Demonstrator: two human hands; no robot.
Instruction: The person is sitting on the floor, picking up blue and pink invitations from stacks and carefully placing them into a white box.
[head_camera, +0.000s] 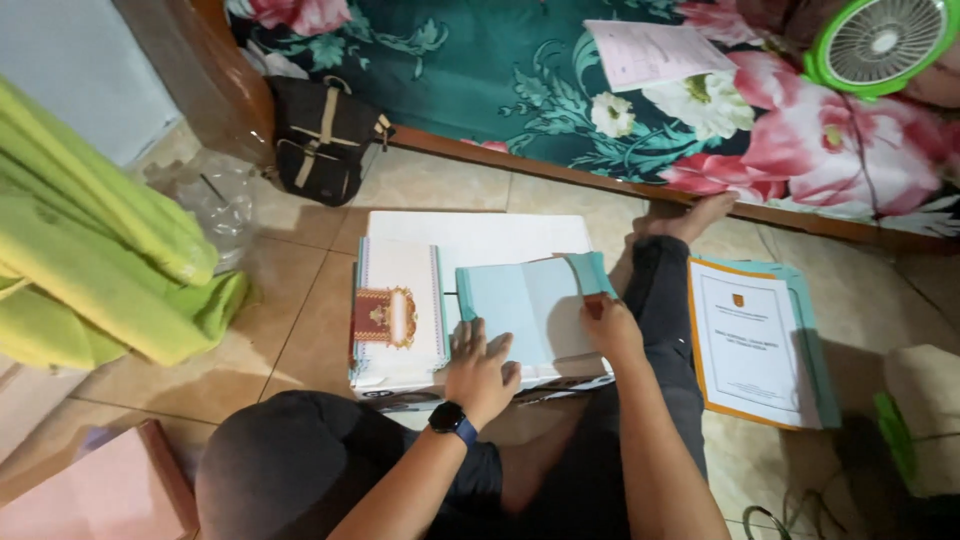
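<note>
Left hand (480, 372), fingers spread wide and flat, pressing down on the lower edge of the pale blue folder (530, 310), gripping nothing. Right hand (610, 328) pinching the folder's right flap between thumb and fingers, lifting it half open. Folder lying on the white box (480, 238), just right of a paper with a red and gold emblem (397, 310).

Around these, largest first: floral bedspread (560, 90) along the top, yellow-green cloth (100, 270) at left, stack of papers (755, 340) on the tile at right, black bag (322, 140) against the bed, green fan (880, 42) in the corner, black watch (452, 418) on the left wrist.
</note>
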